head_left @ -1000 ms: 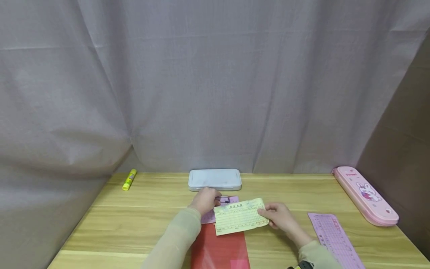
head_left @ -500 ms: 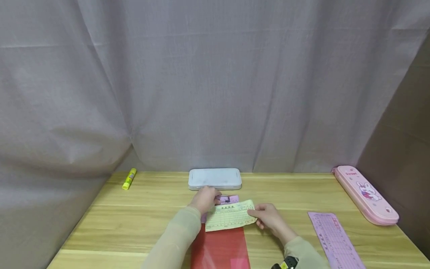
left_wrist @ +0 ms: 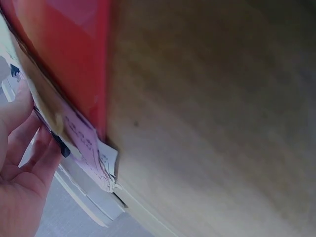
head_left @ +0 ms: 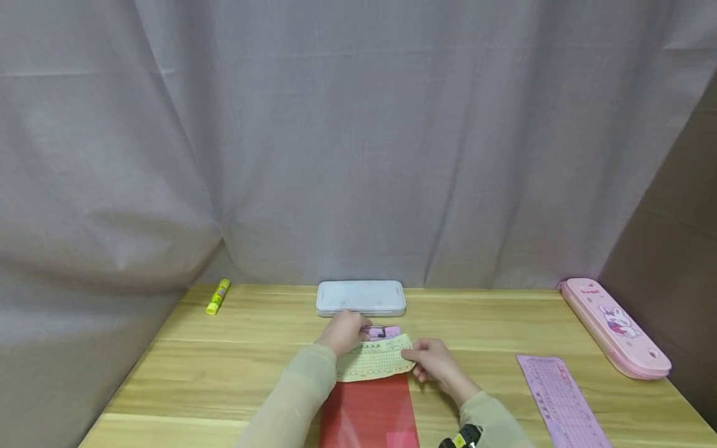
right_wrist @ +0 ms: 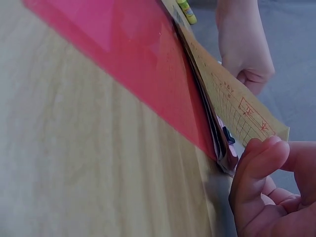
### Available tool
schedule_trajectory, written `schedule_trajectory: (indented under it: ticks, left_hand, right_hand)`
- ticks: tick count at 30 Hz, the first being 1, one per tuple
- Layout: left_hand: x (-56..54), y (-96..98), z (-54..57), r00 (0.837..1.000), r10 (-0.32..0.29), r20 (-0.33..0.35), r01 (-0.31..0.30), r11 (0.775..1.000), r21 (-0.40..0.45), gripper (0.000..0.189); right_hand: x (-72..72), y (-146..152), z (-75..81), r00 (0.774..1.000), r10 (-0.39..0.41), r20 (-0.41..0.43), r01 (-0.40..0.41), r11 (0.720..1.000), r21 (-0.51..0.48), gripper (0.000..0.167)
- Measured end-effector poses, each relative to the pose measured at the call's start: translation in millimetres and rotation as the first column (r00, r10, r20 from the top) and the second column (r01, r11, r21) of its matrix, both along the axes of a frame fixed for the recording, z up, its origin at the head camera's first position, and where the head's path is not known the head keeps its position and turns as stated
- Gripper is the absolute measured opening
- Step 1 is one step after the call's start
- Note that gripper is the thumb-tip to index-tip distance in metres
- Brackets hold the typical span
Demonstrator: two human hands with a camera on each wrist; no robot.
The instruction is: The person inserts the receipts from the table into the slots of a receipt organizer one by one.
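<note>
My left hand (head_left: 343,331) grips the black-ended clip (left_wrist: 61,144) at the far end of a red folder (head_left: 370,414), thumb on one side and fingers on the other. Pink printed slips (left_wrist: 81,140) lie under the clip. My right hand (head_left: 435,362) pinches the right edge of a yellow printed form (head_left: 372,363) between thumb and fingers. That sheet bows slightly over the pink slips and the folder's far end. Its left edge runs in beside the left hand, which hides it. In the right wrist view, the form's held corner (right_wrist: 264,129) stands raised off the stack.
A white flat case (head_left: 361,297) sits just behind the folder. Another pink printed slip (head_left: 562,398) lies to the right, near a pink rabbit pencil case (head_left: 616,326). A yellow glue stick (head_left: 218,297) is at the back left. Grey curtain (head_left: 358,143) closes off the back.
My right hand has moved left with the yellow form, which now reaches up against the left hand and covers more of the pink slips. The left hand stays on the clip.
</note>
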State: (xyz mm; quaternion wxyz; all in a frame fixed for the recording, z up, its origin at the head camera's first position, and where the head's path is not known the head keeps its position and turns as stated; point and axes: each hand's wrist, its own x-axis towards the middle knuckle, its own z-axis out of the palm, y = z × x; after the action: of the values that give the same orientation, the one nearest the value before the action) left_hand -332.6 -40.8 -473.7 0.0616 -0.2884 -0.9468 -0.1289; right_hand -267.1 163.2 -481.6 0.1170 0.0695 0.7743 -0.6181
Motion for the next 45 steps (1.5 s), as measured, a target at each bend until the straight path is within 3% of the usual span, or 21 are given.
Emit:
schedule_trajectory:
  ticks: [16, 24, 30, 39, 45]
  left_hand:
    - [-1.0, 3.1, 0.2, 1.000, 0.005, 0.002, -0.005, 1.000, -0.016, 0.016]
    - [-3.7, 1.7, -1.0, 1.000, -0.006, -0.001, 0.006, 1.000, -0.019, 0.020]
    - [-4.6, 0.0, -2.1, 1.000, -0.010, 0.011, 0.011, 1.000, -0.013, 0.022]
    - [-3.3, -2.4, -0.3, 0.999, 0.003, 0.037, -0.003, 1.000, 0.004, 0.029]
    - [-2.3, -2.9, -0.6, 1.000, 0.004, 0.030, -0.005, 1.000, 0.005, 0.024]
  right_hand:
    - [-4.5, -13, -5.0, 1.000, -0.012, 0.012, 0.011, 0.998, 0.064, 0.018]
    - [-6.0, -19, -2.5, 0.998, -0.050, 0.038, 0.051, 0.999, -0.015, 0.012]
    - [-7.4, -22, -0.6, 0.997, -0.052, 0.049, 0.052, 0.999, 0.003, 0.012]
    - [-9.7, -24, 0.1, 0.997, -0.043, 0.063, 0.041, 0.999, 0.030, 0.016]
    - [-10.4, -24, 0.8, 0.998, 0.017, 0.060, -0.022, 0.997, 0.075, 0.020]
